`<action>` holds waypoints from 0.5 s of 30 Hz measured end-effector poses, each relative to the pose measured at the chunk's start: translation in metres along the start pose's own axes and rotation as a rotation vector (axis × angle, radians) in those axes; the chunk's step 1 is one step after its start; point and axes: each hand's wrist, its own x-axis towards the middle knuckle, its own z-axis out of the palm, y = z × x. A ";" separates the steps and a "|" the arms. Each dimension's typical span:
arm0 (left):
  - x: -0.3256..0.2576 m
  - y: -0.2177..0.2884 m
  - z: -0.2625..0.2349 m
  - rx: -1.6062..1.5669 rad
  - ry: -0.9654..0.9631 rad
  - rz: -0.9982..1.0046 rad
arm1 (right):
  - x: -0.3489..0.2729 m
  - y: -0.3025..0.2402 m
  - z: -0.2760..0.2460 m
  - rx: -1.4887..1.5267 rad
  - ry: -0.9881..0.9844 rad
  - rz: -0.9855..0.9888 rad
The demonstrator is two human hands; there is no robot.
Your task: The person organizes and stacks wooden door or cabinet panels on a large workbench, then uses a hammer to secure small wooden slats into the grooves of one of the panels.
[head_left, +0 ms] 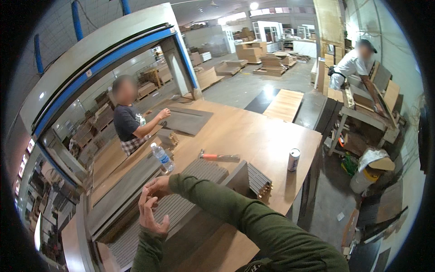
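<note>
My left hand [153,215] is raised above a row of grey-brown wooden strips [128,242], its thumb apart from its bent fingers. Close against it, my right hand [159,185] reaches across from the right with fingers curled together; whatever sits between those fingertips is too small or hidden to make out. Both arms wear green sleeves. More strips lie side by side in a stack [206,171] just beyond my right wrist. An upright grey board [238,178] stands near my right forearm, beside a bundle of strips [259,178] with brass-coloured ends.
On the wooden worktable [253,131] are a hammer [219,157] with an orange-red handle, a water bottle [162,157] and a drink can [293,160]. A co-worker [129,119] handles a grey panel [188,121] across the table. Another person [351,68] leans over a bench at right.
</note>
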 end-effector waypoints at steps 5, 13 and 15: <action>0.001 -0.003 0.003 -0.016 -0.002 -0.055 | -0.002 0.001 -0.005 -0.033 0.034 0.023; 0.004 -0.013 0.012 -0.010 0.089 -0.138 | 0.003 0.013 -0.035 -0.505 0.258 0.139; -0.008 -0.022 0.000 -0.039 0.076 -0.255 | 0.012 0.010 -0.013 -0.831 0.312 0.216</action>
